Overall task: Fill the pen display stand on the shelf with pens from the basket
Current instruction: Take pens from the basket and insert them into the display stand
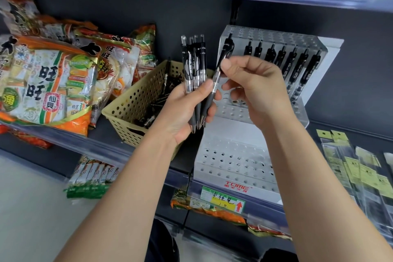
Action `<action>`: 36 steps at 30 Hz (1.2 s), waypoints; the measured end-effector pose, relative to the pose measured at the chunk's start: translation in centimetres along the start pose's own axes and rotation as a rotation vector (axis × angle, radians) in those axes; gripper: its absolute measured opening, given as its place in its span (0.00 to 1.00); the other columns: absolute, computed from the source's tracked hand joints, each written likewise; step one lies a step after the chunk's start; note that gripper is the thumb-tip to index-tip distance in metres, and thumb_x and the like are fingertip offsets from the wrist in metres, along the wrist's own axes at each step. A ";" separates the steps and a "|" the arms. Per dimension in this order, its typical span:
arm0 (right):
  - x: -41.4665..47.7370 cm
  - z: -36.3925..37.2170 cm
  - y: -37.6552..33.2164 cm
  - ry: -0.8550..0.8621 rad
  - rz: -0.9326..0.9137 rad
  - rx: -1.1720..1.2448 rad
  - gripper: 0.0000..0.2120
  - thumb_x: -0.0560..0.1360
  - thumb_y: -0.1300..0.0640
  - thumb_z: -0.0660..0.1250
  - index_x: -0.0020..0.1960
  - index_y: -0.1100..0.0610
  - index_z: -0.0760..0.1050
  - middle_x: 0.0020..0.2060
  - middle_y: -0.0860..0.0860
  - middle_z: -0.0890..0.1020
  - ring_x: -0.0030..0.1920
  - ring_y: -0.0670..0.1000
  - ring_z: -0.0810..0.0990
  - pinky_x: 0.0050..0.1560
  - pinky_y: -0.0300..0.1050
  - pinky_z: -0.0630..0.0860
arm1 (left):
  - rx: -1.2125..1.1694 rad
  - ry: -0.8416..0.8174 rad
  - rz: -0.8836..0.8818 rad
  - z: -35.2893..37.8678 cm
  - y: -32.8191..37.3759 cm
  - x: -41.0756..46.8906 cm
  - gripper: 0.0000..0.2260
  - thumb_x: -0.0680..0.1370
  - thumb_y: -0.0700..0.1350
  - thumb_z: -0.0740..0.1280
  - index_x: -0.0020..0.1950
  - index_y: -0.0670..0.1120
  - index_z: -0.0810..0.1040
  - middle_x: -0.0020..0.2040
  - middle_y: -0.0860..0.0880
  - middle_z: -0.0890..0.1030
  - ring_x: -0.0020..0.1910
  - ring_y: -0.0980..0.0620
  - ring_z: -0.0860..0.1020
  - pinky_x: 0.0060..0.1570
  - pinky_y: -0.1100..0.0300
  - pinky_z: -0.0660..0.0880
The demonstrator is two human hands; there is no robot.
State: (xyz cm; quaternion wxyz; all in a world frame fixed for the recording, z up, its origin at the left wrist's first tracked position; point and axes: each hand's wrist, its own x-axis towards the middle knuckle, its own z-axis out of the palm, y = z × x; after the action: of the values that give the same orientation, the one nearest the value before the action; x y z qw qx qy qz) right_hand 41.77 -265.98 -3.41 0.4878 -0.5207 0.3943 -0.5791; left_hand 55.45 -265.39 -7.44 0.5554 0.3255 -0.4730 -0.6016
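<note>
Far left, big snack bags (pixel 49 83) lie on the shelf (pixel 100 130). Next to them sits the yellow basket (pixel 136 102) with more pens inside.

The left hand (pixel 182 110) is in front of the basket. Its grip is closed round a bunch of pens (pixel 194 66) that point up. Just to the right is the right hand (pixel 253 89). Its grip pinches one pen (pixel 219 70) near the top, with thumb and finger. The bottom of that pen is tucked in with the bunch, under the left fingers.

The clear pen stand (pixel 234 159) sits on the shelf to the right, behind and below both hands. Only its far row has pens (pixel 293 66). The near holes have none yet.

What could go wrong? If the one pen is pulled out fast, it may drag other pens along, and they could slip down into the basket or off the shelf. The pinch is small, so the pen may tip and miss its little hole. A hand reaching far back could also bump the pens that stand there and knock them crooked
</note>
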 end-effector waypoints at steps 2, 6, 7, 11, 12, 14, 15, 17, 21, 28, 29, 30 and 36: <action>0.1 -0.1 0.0 -0.066 0.047 0.021 0.09 0.69 0.62 0.72 0.47 0.65 0.79 0.31 0.53 0.80 0.27 0.48 0.77 0.26 0.36 0.69 | -0.038 0.014 -0.005 0.2 0.0 0.0 0.06 0.78 0.43 0.63 0.43 0.44 0.76 0.35 0.47 0.78 0.27 0.52 0.73 0.26 0.61 0.68; 0.3 -0.6 -0.1 -0.101 0.041 -0.041 0.11 0.65 0.61 0.74 0.45 0.64 0.79 0.30 0.54 0.80 0.29 0.49 0.78 0.29 0.37 0.72 | -0.036 0.054 -0.009 0.4 -0.1 -0.1 0.05 0.78 0.43 0.64 0.45 0.43 0.75 0.34 0.48 0.80 0.27 0.51 0.74 0.26 0.61 0.70; 0.2 -0.8 -0.3 -0.118 0.042 -0.053 0.12 0.63 0.60 0.74 0.45 0.61 0.78 0.31 0.53 0.81 0.30 0.49 0.79 0.31 0.37 0.73 | -0.045 0.062 -0.006 0.6 0.0 -0.1 0.05 0.78 0.43 0.64 0.45 0.42 0.75 0.34 0.47 0.80 0.27 0.51 0.75 0.26 0.61 0.70; 0.0 -0.9 -0.9 -0.136 0.000 -0.137 0.12 0.64 0.63 0.74 0.45 0.58 0.77 0.33 0.51 0.83 0.32 0.49 0.79 0.34 0.38 0.75 | -0.089 0.075 -0.008 1.1 0.1 -0.1 0.05 0.79 0.43 0.63 0.46 0.43 0.74 0.32 0.48 0.79 0.26 0.51 0.75 0.25 0.61 0.70; 0.0 -0.8 -1.0 -0.114 -0.015 -0.137 0.11 0.65 0.65 0.74 0.45 0.58 0.76 0.32 0.50 0.83 0.31 0.48 0.79 0.33 0.38 0.75 | -0.090 0.082 -0.011 1.2 0.1 -0.1 0.05 0.79 0.43 0.64 0.46 0.43 0.74 0.32 0.48 0.79 0.26 0.51 0.75 0.25 0.61 0.70; 0.0 -0.9 -1.4 -0.041 -0.046 -0.093 0.09 0.68 0.66 0.73 0.45 0.58 0.75 0.32 0.50 0.82 0.31 0.48 0.80 0.31 0.38 0.75 | -0.074 0.103 -0.012 1.2 0.1 0.0 0.05 0.79 0.44 0.64 0.46 0.43 0.75 0.32 0.48 0.80 0.25 0.51 0.74 0.25 0.61 0.70; 0.0 -1.0 -1.6 -0.005 -0.063 -0.070 0.09 0.70 0.65 0.72 0.45 0.57 0.74 0.31 0.49 0.82 0.31 0.48 0.81 0.30 0.38 0.76 | -0.060 0.115 -0.013 1.1 0.1 0.0 0.04 0.79 0.43 0.64 0.46 0.43 0.74 0.33 0.48 0.80 0.25 0.51 0.74 0.25 0.61 0.70; 0.1 -1.3 -1.9 0.047 -0.105 -0.040 0.07 0.72 0.64 0.70 0.44 0.56 0.73 0.31 0.49 0.82 0.32 0.49 0.82 0.30 0.40 0.77 | -0.034 0.140 -0.023 1.0 0.2 0.1 0.04 0.79 0.43 0.65 0.44 0.45 0.74 0.33 0.48 0.80 0.25 0.51 0.73 0.25 0.60 0.69; 0.3 -1.3 -1.5 0.216 -0.254 -0.141 0.09 0.74 0.64 0.70 0.41 0.54 0.72 0.29 0.48 0.82 0.31 0.49 0.82 0.34 0.44 0.79 | -0.003 0.186 -0.063 0.6 0.2 0.1 0.04 0.78 0.43 0.66 0.45 0.45 0.74 0.33 0.49 0.79 0.26 0.51 0.72 0.24 0.61 0.69; 1.4 -1.1 1.1 0.461 -0.410 -0.471 0.04 0.71 0.56 0.72 0.43 0.56 0.78 0.35 0.52 0.83 0.35 0.51 0.82 0.39 0.49 0.81 | 0.002 0.203 -0.088 0.4 0.1 0.0 0.04 0.78 0.43 0.66 0.46 0.44 0.74 0.32 0.49 0.79 0.25 0.51 0.73 0.24 0.61 0.70; 1.4 -0.9 1.4 0.470 -0.420 -0.485 0.04 0.71 0.56 0.71 0.44 0.57 0.79 0.35 0.51 0.83 0.35 0.50 0.81 0.39 0.47 0.80 | -0.004 0.207 -0.091 0.4 0.1 0.0 0.04 0.78 0.43 0.66 0.46 0.44 0.74 0.32 0.49 0.79 0.25 0.51 0.73 0.24 0.61 0.70; 1.5 -0.8 1.6 0.478 -0.428 -0.494 0.04 0.72 0.57 0.71 0.44 0.57 0.78 0.35 0.51 0.82 0.34 0.49 0.81 0.38 0.45 0.80 | -0.009 0.211 -0.092 0.4 0.1 0.0 0.04 0.78 0.43 0.66 0.46 0.44 0.74 0.32 0.49 0.79 0.26 0.51 0.73 0.24 0.61 0.70; 1.7 -0.4 2.0 0.513 -0.441 -0.602 0.04 0.72 0.56 0.72 0.43 0.55 0.78 0.33 0.43 0.79 0.35 0.44 0.80 0.38 0.38 0.78 | -0.015 0.214 -0.090 0.3 0.1 0.1 0.04 0.78 0.44 0.66 0.45 0.45 0.74 0.33 0.48 0.78 0.26 0.51 0.72 0.25 0.60 0.69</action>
State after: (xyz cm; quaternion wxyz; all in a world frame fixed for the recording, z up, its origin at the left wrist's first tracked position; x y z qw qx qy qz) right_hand 41.72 -268.05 -5.07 0.0662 -0.5507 0.5331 -0.6388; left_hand 55.19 -265.46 -7.19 0.5773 0.4046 -0.3916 -0.5913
